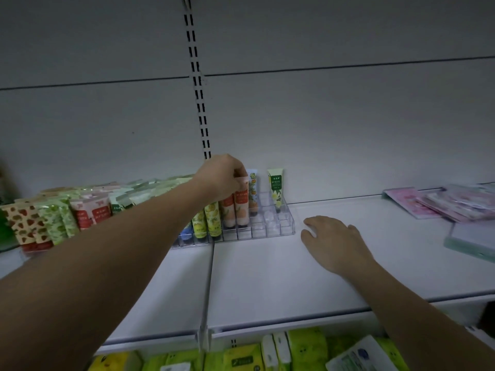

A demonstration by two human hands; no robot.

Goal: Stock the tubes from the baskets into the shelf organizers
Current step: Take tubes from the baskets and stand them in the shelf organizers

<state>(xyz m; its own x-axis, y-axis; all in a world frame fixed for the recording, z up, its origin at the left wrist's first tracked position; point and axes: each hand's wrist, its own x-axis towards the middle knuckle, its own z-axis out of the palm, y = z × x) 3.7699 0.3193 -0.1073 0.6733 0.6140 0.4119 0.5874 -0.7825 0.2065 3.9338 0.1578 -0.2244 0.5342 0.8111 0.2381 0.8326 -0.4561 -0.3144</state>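
A clear plastic organizer (pixel 270 226) with small square slots stands on the white shelf (pixel 267 277). Several tubes stand upright in it: yellow-green ones (pixel 213 218), peach ones, an orange-patterned one (pixel 253 191) and a green-capped one (pixel 276 187). My left hand (pixel 222 176) pinches the top of a peach tube (pixel 242 204) that stands in a slot. My right hand (pixel 334 241) rests flat on the shelf just right of the organizer, fingers spread, holding nothing. No basket is in view.
Packets with fruit prints (pixel 53 218) fill the shelf's left part. Pink flat packs (pixel 442 202) and a pale green box (pixel 471 242) lie at the right. A slotted upright (pixel 198 84) runs up the back panel. Green packs (pixel 308 349) fill the lower shelf.
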